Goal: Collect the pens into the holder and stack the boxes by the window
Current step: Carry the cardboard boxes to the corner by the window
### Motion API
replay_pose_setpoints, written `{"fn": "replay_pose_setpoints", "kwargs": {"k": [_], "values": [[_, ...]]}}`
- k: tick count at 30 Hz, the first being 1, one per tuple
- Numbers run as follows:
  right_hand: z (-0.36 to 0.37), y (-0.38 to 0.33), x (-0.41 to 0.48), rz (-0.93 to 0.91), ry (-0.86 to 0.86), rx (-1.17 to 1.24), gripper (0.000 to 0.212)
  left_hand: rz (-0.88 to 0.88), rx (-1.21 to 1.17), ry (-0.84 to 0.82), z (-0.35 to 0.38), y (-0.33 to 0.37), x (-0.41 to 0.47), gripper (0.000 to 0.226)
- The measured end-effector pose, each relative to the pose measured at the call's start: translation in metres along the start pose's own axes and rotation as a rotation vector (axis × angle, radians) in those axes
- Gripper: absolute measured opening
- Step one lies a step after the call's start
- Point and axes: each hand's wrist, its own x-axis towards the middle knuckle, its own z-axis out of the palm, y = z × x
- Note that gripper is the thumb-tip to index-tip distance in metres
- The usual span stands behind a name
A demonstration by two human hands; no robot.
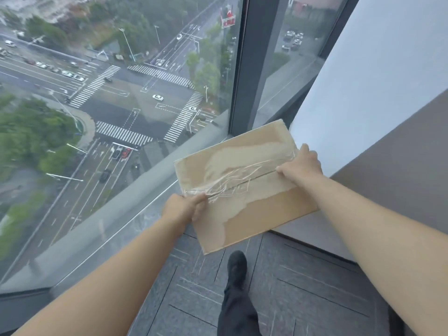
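Observation:
A flat brown cardboard box with clear tape along its top seam and torn paper patches is in the corner by the window, held above the floor. My left hand grips its near-left edge, thumb on top. My right hand holds its far-right edge next to the wall. Whether the box rests on anything underneath is hidden. No pens or holder are in view.
A floor-to-ceiling window with a dark frame post runs along the left, with a street far below. A white and grey wall stands on the right. Below is dark carpet floor, and my leg and black shoe.

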Motion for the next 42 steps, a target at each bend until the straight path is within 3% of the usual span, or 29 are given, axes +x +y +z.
{"fn": "replay_pose_setpoints", "kwargs": {"k": [5,10,15,21,23,27,30,33,38,42], "values": [[0.0,-0.039,0.117,0.028,-0.045,-0.062,0.056,-0.113,-0.066,-0.016,0.044,0.063,0.072,0.023],[-0.01,-0.062,0.213,0.137,-0.068,-0.121,0.05,-0.231,-0.014,-0.135,0.079,0.118,0.142,0.03],[-0.031,-0.084,0.293,0.191,-0.142,0.026,0.046,-0.328,0.033,-0.232,0.116,0.173,0.206,0.027],[-0.021,-0.084,0.392,0.175,0.018,0.04,0.045,-0.429,-0.043,-0.391,0.183,0.202,0.285,0.024],[-0.009,-0.079,0.422,0.184,0.014,0.043,0.048,-0.462,-0.091,-0.426,0.205,0.202,0.304,0.022],[0.021,-0.058,0.483,0.146,-0.002,0.077,0.023,-0.507,-0.112,-0.451,0.248,0.185,0.347,0.02],[0.046,-0.042,0.523,0.091,-0.035,0.095,0.022,-0.493,-0.095,-0.421,0.28,0.161,0.379,0.027],[0.074,-0.023,0.556,0.072,-0.074,0.072,0.048,-0.49,-0.12,-0.391,0.307,0.134,0.403,0.036],[0.112,0.0,0.609,0.054,-0.083,0.027,0.063,-0.42,-0.129,-0.328,0.347,0.104,0.44,0.024],[0.142,0.013,0.649,0.042,-0.118,-0.023,0.063,-0.335,-0.104,-0.262,0.367,0.089,0.474,0.027]]}}
